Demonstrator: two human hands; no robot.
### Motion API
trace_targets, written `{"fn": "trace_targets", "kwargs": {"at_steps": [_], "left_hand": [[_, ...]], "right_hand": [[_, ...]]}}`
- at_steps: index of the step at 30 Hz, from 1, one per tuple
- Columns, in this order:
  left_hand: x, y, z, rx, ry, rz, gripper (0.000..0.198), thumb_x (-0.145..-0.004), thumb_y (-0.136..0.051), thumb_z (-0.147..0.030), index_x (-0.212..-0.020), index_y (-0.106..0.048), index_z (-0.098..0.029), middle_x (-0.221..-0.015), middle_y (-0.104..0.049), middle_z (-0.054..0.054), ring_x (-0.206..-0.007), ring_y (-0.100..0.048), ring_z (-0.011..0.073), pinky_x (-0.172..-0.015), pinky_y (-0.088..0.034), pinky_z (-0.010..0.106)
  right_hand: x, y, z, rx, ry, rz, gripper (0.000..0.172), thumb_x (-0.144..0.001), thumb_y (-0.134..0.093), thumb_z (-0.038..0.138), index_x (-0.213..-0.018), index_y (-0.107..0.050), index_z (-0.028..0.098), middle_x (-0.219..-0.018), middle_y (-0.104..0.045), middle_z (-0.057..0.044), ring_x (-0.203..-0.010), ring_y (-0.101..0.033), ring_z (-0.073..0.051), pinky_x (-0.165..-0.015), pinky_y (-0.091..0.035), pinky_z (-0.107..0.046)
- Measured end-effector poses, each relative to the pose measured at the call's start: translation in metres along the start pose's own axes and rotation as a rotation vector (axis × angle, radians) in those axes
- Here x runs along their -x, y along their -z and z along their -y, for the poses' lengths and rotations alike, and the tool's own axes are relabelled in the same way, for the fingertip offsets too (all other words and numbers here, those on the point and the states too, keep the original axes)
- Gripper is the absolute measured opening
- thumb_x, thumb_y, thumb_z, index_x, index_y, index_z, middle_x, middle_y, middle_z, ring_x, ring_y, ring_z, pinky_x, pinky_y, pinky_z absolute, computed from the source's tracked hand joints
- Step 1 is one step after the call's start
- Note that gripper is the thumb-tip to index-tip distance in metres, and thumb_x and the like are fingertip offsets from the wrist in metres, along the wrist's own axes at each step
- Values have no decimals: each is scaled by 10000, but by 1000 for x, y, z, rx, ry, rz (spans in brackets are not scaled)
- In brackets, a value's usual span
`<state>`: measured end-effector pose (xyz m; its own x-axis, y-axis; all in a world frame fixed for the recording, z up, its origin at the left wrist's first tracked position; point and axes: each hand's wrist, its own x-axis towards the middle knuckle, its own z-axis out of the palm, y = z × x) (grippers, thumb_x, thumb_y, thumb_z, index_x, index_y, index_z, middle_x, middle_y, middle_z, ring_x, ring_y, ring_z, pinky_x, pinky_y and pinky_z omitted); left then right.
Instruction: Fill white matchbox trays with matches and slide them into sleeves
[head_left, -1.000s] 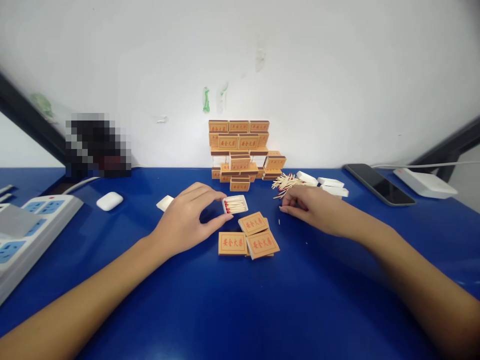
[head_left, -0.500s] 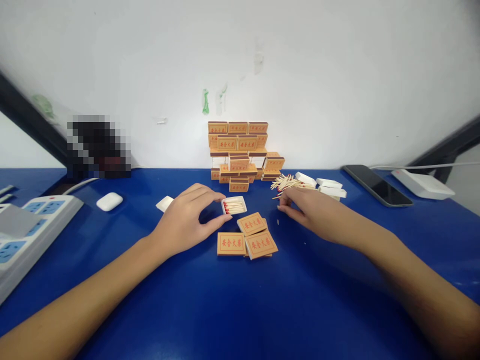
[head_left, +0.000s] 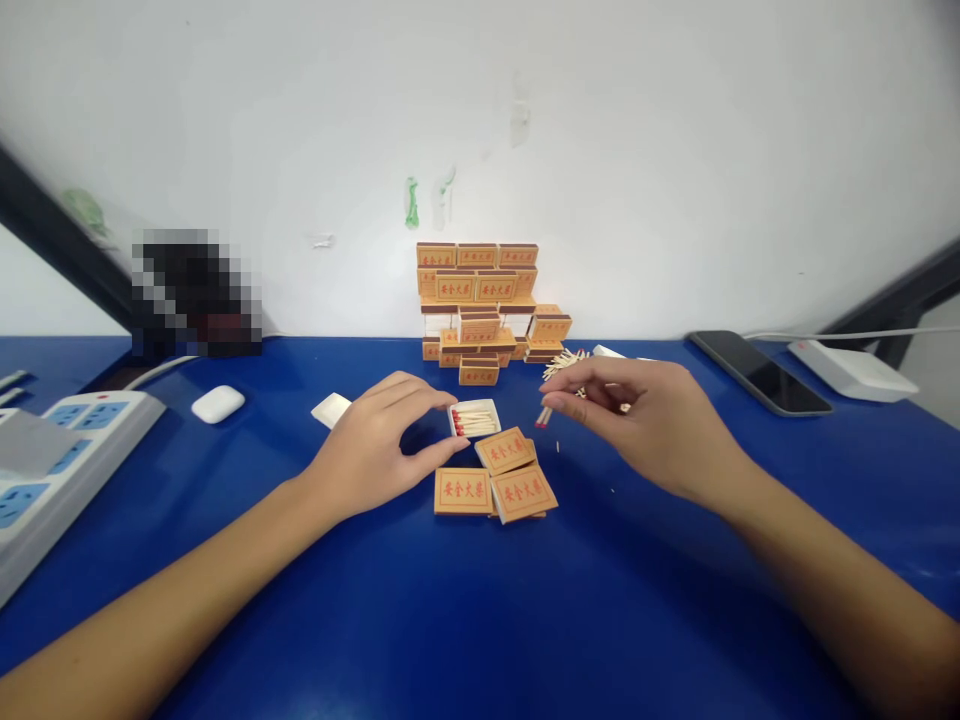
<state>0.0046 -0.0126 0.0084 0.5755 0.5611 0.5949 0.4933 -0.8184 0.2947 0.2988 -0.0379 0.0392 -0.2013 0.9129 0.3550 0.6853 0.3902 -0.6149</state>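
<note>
My left hand [head_left: 390,435] rests on the table, its thumb and fingertips closed about the left end of a white matchbox tray [head_left: 493,418]. Matches [head_left: 474,420] lie in that tray, red heads to the left. My right hand [head_left: 637,410] pinches a few matches [head_left: 543,414] just above the table, heads pointing down. Behind it is a loose heap of matches [head_left: 564,362], partly hidden by the fingers. Several closed matchboxes [head_left: 463,490] with red print lie in front of the tray, some overlapping.
A stacked structure of matchboxes [head_left: 477,290] stands by the wall. A second white tray [head_left: 330,410] lies beyond my left wrist. At left are a white earphone case [head_left: 218,403] and a power strip [head_left: 82,440]; at right, a phone [head_left: 757,372] and a white box [head_left: 851,370].
My right hand has lifted slightly from the match heap, bringing a few matches up in its fingertips. The tray at my left hand has shifted a little right and nearer.
</note>
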Motion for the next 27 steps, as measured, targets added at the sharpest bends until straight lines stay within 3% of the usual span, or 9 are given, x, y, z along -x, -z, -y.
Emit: {"fn": "trace_targets", "kwargs": {"at_steps": [5, 10, 14, 19, 23, 27], "left_hand": [[-2, 0, -7, 39, -33, -42, 268, -952, -779, -317, -1170, -697, -184, -1074, -776, 92, -1010, -705, 246, -925, -589, 433], [-4, -1, -12, 36, -51, -78, 279, -946, -791, -317, -1174, -694, -188, -1076, -782, 94, -1001, -711, 242, -923, -590, 433], [-5, -1, -16, 40, -71, -115, 288, -939, -801, -323, -1175, -698, -192, -1077, -785, 94, -1001, -718, 243, -923, -596, 431], [-6, 1, -19, 32, -94, -169, 303, -918, -826, -294, -1172, -708, -178, -1082, -791, 93, -1000, -726, 232, -922, -598, 404], [-6, 2, -19, 17, -100, -167, 305, -922, -821, -296, -1181, -704, -183, -1083, -793, 88, -1000, -724, 231, -918, -600, 406], [-4, 2, -13, -7, -55, -166, 283, -926, -816, -295, -1163, -714, -180, -1094, -791, 85, -1016, -720, 230, -938, -594, 408]], "right_hand": [[4, -21, 20, -405, -95, -161, 188, -872, -817, 455, -879, -801, 267, -932, -813, -43, -829, -744, -237, -705, -599, -385], [5, -40, 28, -389, -86, -189, 128, -890, -801, 381, -863, -796, 257, -883, -790, -41, -773, -680, -210, -653, -526, -364], [4, -49, 28, -363, 8, -231, 46, -884, -805, 300, -850, -802, 268, -939, -744, -45, -903, -661, -215, -691, -507, -350], [4, -57, 24, -429, 19, -226, 53, -897, -807, 326, -882, -808, 275, -997, -727, -53, -985, -670, -227, -747, -531, -365], [4, -50, 24, -363, 65, -179, 78, -941, -761, 343, -943, -819, 292, -1076, -734, -60, -1047, -683, -236, -780, -561, -380], [-2, -15, 12, -141, 172, -191, 147, -1002, -673, 360, -957, -791, 287, -1036, -760, -58, -948, -696, -233, -758, -553, -391]]}}
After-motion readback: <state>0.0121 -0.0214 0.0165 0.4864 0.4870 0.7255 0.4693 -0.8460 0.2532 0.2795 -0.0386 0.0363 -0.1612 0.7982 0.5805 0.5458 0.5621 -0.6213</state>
